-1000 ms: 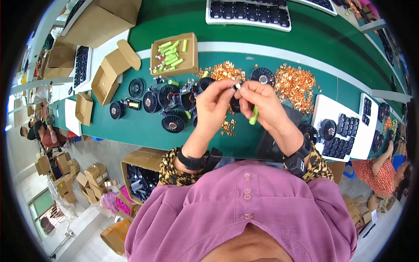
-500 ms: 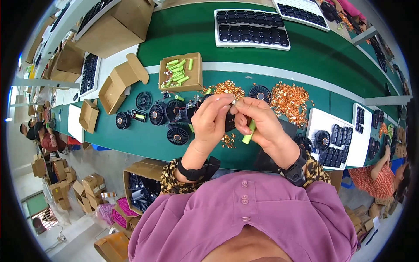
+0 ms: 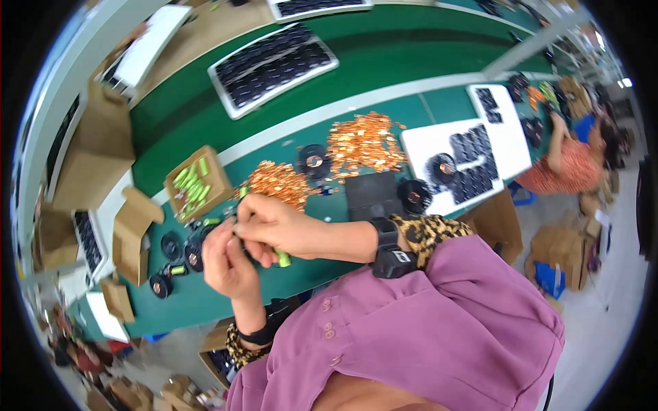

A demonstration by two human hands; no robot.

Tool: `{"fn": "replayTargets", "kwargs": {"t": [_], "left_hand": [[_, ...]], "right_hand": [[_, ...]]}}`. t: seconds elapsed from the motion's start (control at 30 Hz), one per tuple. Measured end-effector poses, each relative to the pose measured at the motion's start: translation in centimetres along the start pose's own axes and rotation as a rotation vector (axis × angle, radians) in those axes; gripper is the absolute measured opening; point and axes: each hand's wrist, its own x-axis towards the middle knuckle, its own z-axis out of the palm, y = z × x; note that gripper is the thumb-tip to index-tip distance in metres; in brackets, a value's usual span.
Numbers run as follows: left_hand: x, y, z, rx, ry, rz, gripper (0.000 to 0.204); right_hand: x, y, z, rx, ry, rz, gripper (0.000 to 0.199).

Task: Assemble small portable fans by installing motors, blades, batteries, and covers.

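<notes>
The left hand and the right hand meet above the near edge of the green bench, fingertips pinched together on a small part too tiny to make out; the right hand also grips a short green cylinder that sticks out under its palm. Both wrists carry black bands over leopard-print cuffs. Just beyond the right hand lies a heap of small copper parts, and the rest is placed from it. To its left sits one open shallow cardboard box holding several more green cylinders, too jumbled to count. Nearer and further left, about five black round parts lie scattered on the bench, beside one small open carton with its flaps up. To the right of the heap is a second, larger copper heap, then two white trays loaded with black parts. Beyond the heap, a long white tray filled with rows of dark pieces lies slanted. A big closed brown carton stands far left.
</notes>
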Motion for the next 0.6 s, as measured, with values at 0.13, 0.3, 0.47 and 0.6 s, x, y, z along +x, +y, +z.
{"fn": "replayTargets", "kwargs": {"t": [0.13,0.3,0.47,0.6], "left_hand": [[-0.1,0.7,-0.8,-0.003,0.011,-0.075,0.014],[-0.8,-1.9,-7.8,-0.007,0.0,-0.286,0.02],[-1.6,-4.9,-16.4,0.347,-0.059,-0.379,0.02],[-5.0,-10.9,-19.0,0.298,-0.005,-0.5,0.021]], "right_hand": [[0.7,-0.5,0.2,-0.119,-0.042,0.009,0.012],[7.9,-4.6,-10.8,-0.963,0.242,-0.281,0.028],[14.0,-10.3,-38.8,-1.186,1.375,-0.45,0.041],[15.0,-11.0,-54.2,-0.848,1.394,-0.308,0.046]]}}
